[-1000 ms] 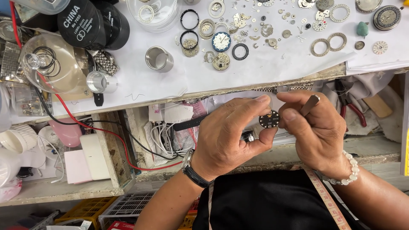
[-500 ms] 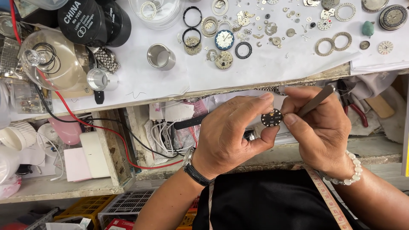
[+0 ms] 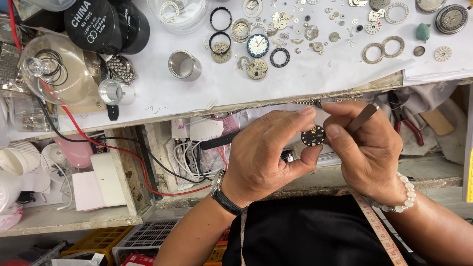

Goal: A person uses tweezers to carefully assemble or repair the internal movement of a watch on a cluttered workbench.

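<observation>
1. below the bench edge, seen from the head camera, the left hand pinches a small round dark watch dial by its rim, index finger over the top and thumb underneath, so the fingers are clamped on it.
2. the right hand sits just beside the dial, fingers closed on slim metal tweezers; its thumb tip touches the dial's right edge. where the tweezer tips meet the dial i cannot tell.
3. a dark wristwatch is on the left wrist, a pale bead bracelet on the right, and a tape measure runs down over the black apron.
4. on the white paper up top lie loose rings, gears and dials, among them a blue-rimmed white dial and a short steel cylinder.
5. at the upper left a black round tub bears white lettering on its lid, next to a clear glass dome.
6. in the open drawer under the bench, white paper slips with print lie over coiled white cable; a red wire loops across, and a pink cup sits to the left.
7. red-handled pliers rest at the right on cloth.
</observation>
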